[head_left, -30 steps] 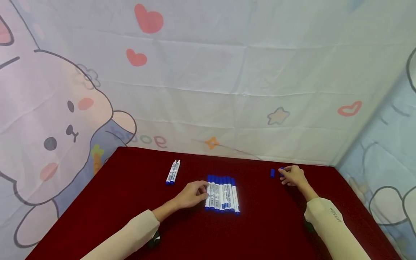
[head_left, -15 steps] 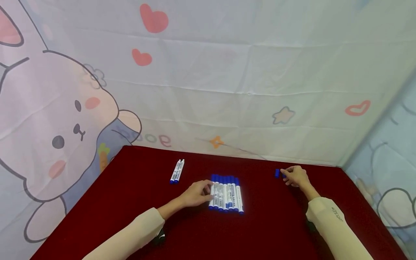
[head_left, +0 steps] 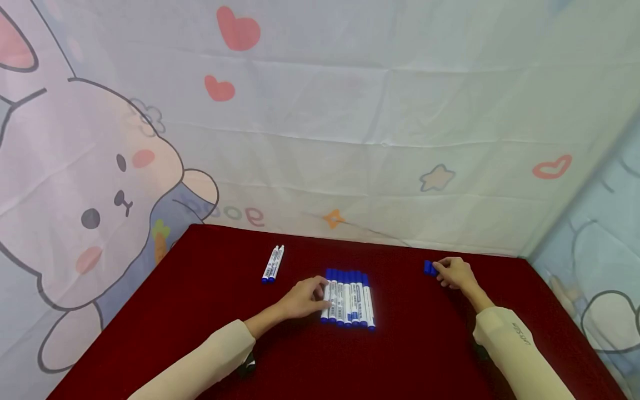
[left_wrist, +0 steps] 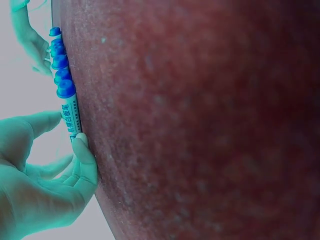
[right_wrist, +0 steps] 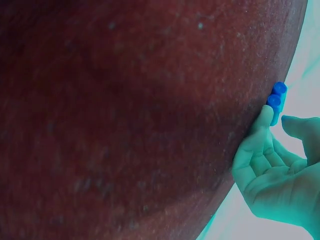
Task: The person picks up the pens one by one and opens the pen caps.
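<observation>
A row of several white whiteboard markers with blue caps [head_left: 351, 303] lies side by side mid-table. At its left side my left hand [head_left: 300, 298] touches the outermost marker [left_wrist: 69, 117] with spread thumb and finger. To the right, two loose blue marker caps [head_left: 429, 268] lie together. My right hand [head_left: 457, 272] is beside them, a fingertip against the nearer cap [right_wrist: 274, 102]. In the right wrist view the thumb appears apart from that cap. Two uncapped markers [head_left: 273, 265] lie side by side at the back left, white tips pointing away.
A dark red cloth [head_left: 400, 344] covers the table. Behind it hangs a pale printed curtain [head_left: 325, 111] with hearts and a cartoon rabbit, meeting the table's back edge. Another printed curtain [head_left: 600, 233] stands along the right side.
My right hand has brought the second cap left against the first; the gap between them has closed. My left hand stays at the row. The head view has shifted slightly.
</observation>
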